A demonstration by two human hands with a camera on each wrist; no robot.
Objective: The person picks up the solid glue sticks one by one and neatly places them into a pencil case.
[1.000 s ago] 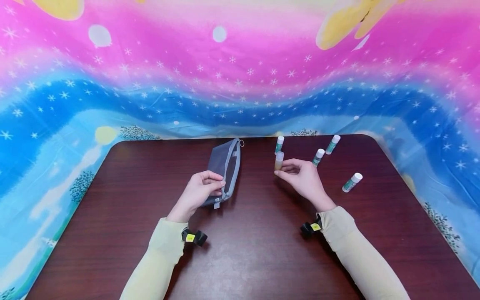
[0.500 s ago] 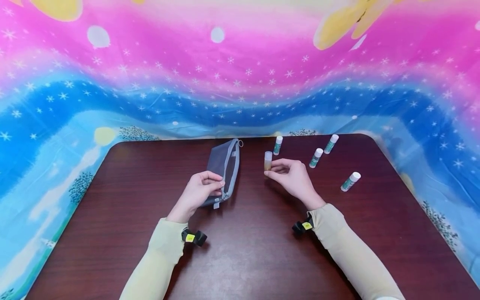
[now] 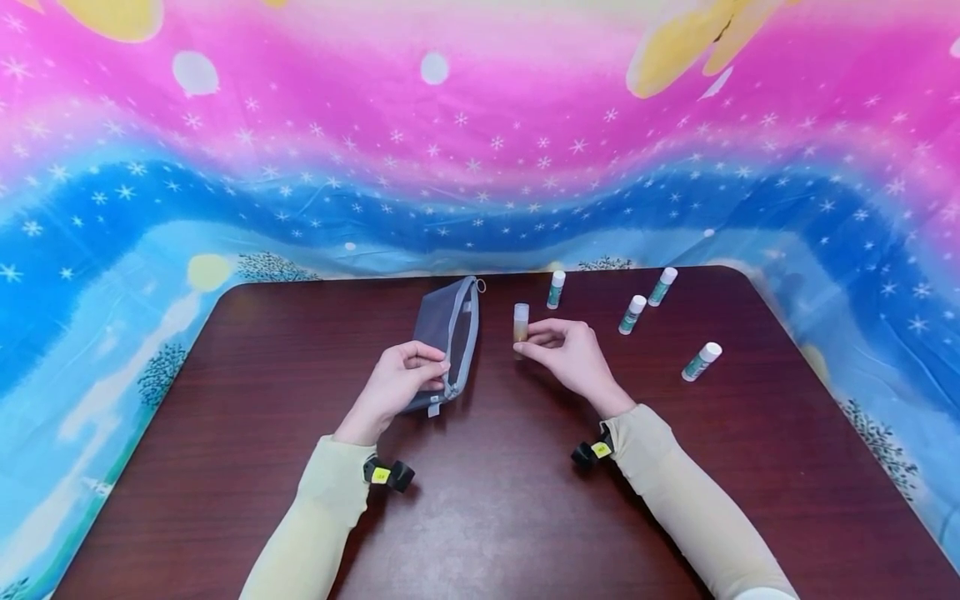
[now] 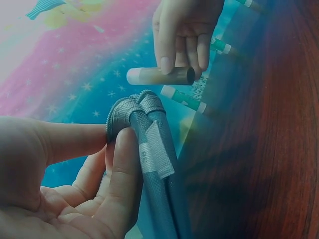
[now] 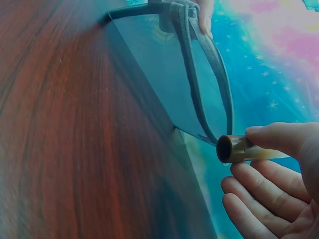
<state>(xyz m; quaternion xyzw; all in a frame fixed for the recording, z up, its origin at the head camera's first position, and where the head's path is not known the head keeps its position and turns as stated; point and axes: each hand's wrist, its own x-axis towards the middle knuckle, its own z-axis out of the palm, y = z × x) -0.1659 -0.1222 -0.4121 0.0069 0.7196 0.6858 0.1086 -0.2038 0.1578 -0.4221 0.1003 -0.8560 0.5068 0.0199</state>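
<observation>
My left hand (image 3: pixel 401 379) pinches the rim of a grey mesh zip pouch (image 3: pixel 438 317) near its tagged end. The pouch stands on edge with its zipped mouth parted, facing right; a ring hangs at its far end. Between thumb and fingers my right hand (image 3: pixel 572 354) holds a small capped tube (image 3: pixel 521 325), upright, with a frosted clear cap and an amber body. It is a short way right of the pouch mouth. The right wrist view shows the tube's hollow brown base (image 5: pixel 227 149) close by the pouch's zip edge (image 5: pixel 219 79).
Several white-capped green tubes stand on the dark wood table (image 3: pixel 480 517): one at the back (image 3: pixel 556 290), others farther right, including the nearest green tube (image 3: pixel 701 362). A colourful printed cloth (image 3: pixel 480 167) hangs behind the table.
My right hand has carried the amber tube leftward, away from the green tubes and closer to the pouch. The left hand and pouch have stayed in place.
</observation>
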